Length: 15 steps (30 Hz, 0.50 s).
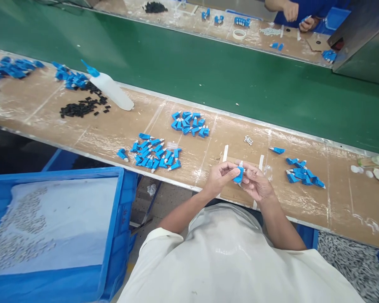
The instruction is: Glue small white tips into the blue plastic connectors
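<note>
A small blue plastic part with a white tip (239, 174) is held upright between my two hands, close to the table's front edge. My left hand (221, 176) pinches it from the left, with the thumb lying across its face. From the right, the fingers of my right hand (256, 182) close on its side near the white tip. Beneath my hands lies a cardboard sheet (233, 194) taped to the table. Similar blue parts (303, 173) lie to the right, and more blue parts (156, 153) are spread to the left. Tiny whitish pieces (248, 140) sit just beyond my hands.
A white squeeze bottle (112, 89) lies by black pieces (78, 108) at the left. A green conveyor belt (189, 69) runs behind the table. Blue bins (121, 219) stand below. Across the belt, a co-worker's hands (290, 11) handle a blue part.
</note>
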Available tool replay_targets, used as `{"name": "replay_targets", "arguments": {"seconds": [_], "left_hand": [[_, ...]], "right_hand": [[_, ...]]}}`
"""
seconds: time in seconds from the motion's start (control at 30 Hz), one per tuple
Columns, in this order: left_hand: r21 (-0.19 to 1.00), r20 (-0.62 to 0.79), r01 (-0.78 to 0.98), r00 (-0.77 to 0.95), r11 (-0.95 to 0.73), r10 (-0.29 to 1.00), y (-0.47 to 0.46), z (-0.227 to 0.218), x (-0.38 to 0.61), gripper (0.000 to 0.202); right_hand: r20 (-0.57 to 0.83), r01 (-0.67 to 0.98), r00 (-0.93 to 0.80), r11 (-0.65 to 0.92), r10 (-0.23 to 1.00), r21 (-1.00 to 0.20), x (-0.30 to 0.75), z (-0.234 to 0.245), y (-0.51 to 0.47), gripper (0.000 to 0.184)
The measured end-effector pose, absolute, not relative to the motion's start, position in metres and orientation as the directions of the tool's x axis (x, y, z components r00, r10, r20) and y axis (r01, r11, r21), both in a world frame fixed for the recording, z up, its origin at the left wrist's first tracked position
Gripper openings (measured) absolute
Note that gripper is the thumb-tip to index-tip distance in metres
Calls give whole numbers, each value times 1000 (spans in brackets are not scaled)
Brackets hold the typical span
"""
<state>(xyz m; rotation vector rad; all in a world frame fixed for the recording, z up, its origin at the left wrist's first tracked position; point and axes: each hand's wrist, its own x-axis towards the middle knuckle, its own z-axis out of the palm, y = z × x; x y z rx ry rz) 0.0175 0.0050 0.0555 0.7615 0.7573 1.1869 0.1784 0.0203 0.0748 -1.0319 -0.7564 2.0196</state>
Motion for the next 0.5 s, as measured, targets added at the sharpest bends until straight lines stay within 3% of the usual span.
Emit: {"name": "replay_targets", "arguments": {"seconds": [0.37,0.43,0.5], "left_hand": [[865,-86,-468,215,180,973,7,56,19,52],[919,-62,-374,184,129,981,25,58,-3,51],[985,-33,-168,57,42,998,57,63,-44,45]], "right_hand": [[-405,-278,-312,-490,859,-826,168,77,20,48],[-381,-251,-317,-464,869,-850,169,79,20,53],[-358,-229,-330,-442,874,-867,174,83,19,60]]}}
